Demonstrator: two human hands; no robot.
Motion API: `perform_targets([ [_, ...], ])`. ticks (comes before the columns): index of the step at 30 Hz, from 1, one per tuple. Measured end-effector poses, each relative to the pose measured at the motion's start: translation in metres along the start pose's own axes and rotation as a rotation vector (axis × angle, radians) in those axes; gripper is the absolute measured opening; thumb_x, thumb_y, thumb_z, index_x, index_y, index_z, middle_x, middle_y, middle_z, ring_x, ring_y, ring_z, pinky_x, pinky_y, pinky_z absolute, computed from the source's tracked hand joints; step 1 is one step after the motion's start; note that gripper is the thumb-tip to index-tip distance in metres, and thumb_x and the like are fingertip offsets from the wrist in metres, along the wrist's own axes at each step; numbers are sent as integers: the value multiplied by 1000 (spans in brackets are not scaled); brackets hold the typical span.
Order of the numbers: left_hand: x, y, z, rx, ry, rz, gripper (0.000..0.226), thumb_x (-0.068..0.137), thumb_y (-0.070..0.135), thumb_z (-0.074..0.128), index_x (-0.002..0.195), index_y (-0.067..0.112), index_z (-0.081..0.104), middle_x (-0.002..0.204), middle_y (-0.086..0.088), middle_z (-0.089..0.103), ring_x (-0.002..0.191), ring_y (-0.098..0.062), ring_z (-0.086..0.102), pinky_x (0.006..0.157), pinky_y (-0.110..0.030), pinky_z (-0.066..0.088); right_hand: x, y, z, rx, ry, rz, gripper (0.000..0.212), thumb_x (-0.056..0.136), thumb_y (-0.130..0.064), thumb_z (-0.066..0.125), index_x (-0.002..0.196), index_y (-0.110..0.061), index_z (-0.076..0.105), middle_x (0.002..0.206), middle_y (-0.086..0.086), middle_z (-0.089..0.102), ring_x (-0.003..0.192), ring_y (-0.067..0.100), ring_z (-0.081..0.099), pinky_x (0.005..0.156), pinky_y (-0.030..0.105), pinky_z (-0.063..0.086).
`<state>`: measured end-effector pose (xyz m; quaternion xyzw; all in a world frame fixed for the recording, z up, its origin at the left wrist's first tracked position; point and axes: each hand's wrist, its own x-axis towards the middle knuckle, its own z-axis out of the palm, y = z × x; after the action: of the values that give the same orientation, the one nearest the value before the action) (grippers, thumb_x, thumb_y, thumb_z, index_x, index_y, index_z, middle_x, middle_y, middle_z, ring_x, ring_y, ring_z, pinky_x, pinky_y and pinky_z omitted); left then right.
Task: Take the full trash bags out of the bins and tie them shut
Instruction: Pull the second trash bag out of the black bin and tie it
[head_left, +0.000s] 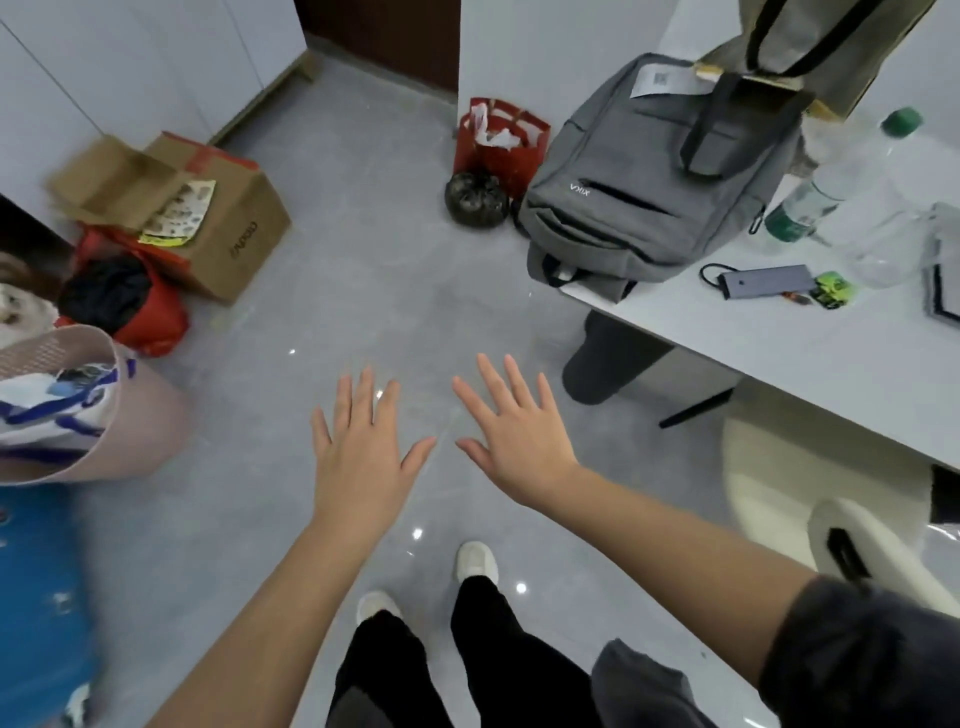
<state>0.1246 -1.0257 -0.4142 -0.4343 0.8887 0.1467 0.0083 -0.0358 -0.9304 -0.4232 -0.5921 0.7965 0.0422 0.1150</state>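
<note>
Both hands are held out flat above the grey floor, empty: left hand (358, 457) and right hand (514, 436), fingers spread apart, thumbs nearly meeting. A pink bin (130, 415) stands at the left edge, partly cut off, with a white-and-blue bag (47, 410) filling its mouth. A small dark tied trash bag (475, 200) sits on the floor beside a red paper bag (501, 140). The blue object (41, 597) at lower left is blurred and unidentifiable.
</note>
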Motion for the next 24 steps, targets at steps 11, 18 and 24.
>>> perform_targets([
  [11,-205,87,66,21,48,27,71,87,56,45,143,14,33,156,-10,22,146,-29,9,113,-55,16,-222,24,64,5,126,-5,67,93,-57,34,150,-31,10,160,6,7,146,33,6,115,55,15],
  [18,-319,155,98,36,16,44,70,87,57,40,141,14,35,156,-10,23,146,-29,12,112,-56,16,-356,62,91,4,57,28,66,94,-56,33,150,-30,9,160,7,7,146,34,6,114,55,16],
  [24,-371,234,106,34,56,38,71,87,58,38,142,14,35,155,-11,24,146,-29,12,113,-56,15,-426,111,90,13,66,-43,66,94,-56,35,150,-30,11,160,6,7,146,33,6,114,54,15],
])
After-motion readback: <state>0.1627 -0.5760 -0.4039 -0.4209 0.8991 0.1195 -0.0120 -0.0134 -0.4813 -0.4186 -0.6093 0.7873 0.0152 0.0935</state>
